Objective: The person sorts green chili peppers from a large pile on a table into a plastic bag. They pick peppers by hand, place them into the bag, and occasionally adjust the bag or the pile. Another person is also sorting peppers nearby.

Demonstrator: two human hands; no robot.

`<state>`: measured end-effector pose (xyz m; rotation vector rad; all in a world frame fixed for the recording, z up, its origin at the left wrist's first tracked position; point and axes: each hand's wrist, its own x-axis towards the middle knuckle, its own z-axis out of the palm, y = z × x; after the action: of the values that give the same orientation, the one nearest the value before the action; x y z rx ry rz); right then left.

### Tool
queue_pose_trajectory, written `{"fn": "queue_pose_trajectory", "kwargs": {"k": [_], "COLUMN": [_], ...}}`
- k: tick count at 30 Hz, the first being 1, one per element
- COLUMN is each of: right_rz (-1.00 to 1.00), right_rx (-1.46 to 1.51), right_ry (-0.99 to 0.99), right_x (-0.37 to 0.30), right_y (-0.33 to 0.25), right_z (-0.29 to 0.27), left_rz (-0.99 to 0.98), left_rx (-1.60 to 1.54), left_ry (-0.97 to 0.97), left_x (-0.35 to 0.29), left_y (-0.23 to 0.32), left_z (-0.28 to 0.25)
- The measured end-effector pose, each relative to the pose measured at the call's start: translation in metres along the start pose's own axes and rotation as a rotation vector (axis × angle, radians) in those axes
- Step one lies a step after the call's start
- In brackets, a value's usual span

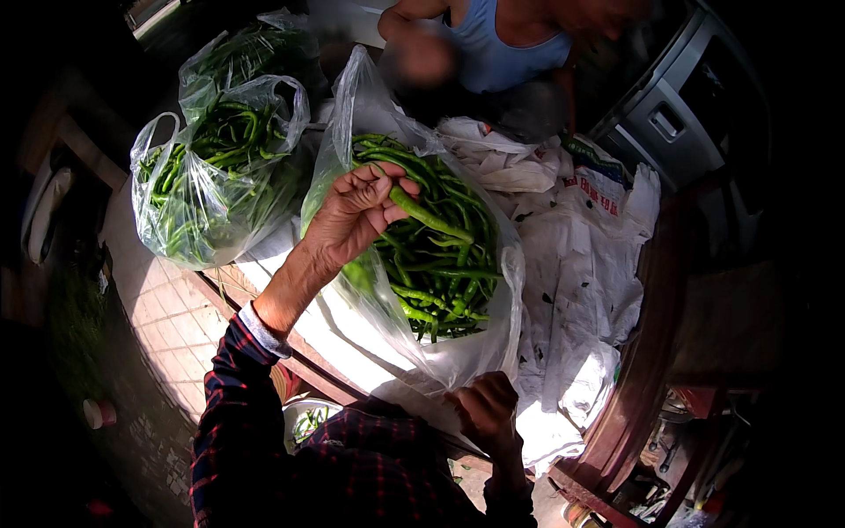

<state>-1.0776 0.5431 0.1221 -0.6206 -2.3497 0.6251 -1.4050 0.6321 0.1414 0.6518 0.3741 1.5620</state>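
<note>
My left hand (356,209) pinches a long green chili pepper (429,216) between thumb and fingers, above a large clear plastic bag (503,290). That bag stands wide at the top and is full of green chili peppers (433,304). Down at the bag's near rim, my right hand (486,409) is closed, with the plastic edge at its fingers. Its palm side is in shadow and partly hidden.
Two more clear bags of green peppers, a nearer one (207,224) and a farther one (255,57), stand at left. White woven sacks (572,282) lie on the right. A bowl with pepper pieces (304,414) is below the table edge. Across the table sits another person (510,44).
</note>
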Motion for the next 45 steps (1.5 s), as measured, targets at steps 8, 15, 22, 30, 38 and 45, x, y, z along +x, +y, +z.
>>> {"fn": "queue_pose_trajectory", "kwargs": {"k": [8,15,22,30,38,45], "right_rz": [0.002,0.002,0.019,0.063,0.100,0.122], "right_rx": [-0.056,-0.176,-0.204,-0.206,-0.201,-0.213], "right_ry": [0.011,-0.025,0.009,-0.020,-0.042,-0.062], "right_x": [-0.003,-0.011,-0.017,-0.020,-0.022,-0.030], "right_y": [-0.008,-0.009,-0.010,-0.014,-0.015,-0.010], "right_z": [0.008,0.016,0.022,0.029,0.033,0.037], "left_rz": [0.098,0.194,0.286,0.366,0.427,0.552], "left_rx": [-0.302,-0.324,-0.243,-0.186,-0.183,-0.060], "left_ry": [0.188,0.248,0.343,0.407,0.449,0.551], "left_x": [-0.052,-0.086,-0.115,-0.151,-0.172,-0.189], "left_y": [0.001,0.005,0.009,0.016,0.018,0.032], "left_z": [0.018,0.038,0.047,0.041,0.039,0.025]}}
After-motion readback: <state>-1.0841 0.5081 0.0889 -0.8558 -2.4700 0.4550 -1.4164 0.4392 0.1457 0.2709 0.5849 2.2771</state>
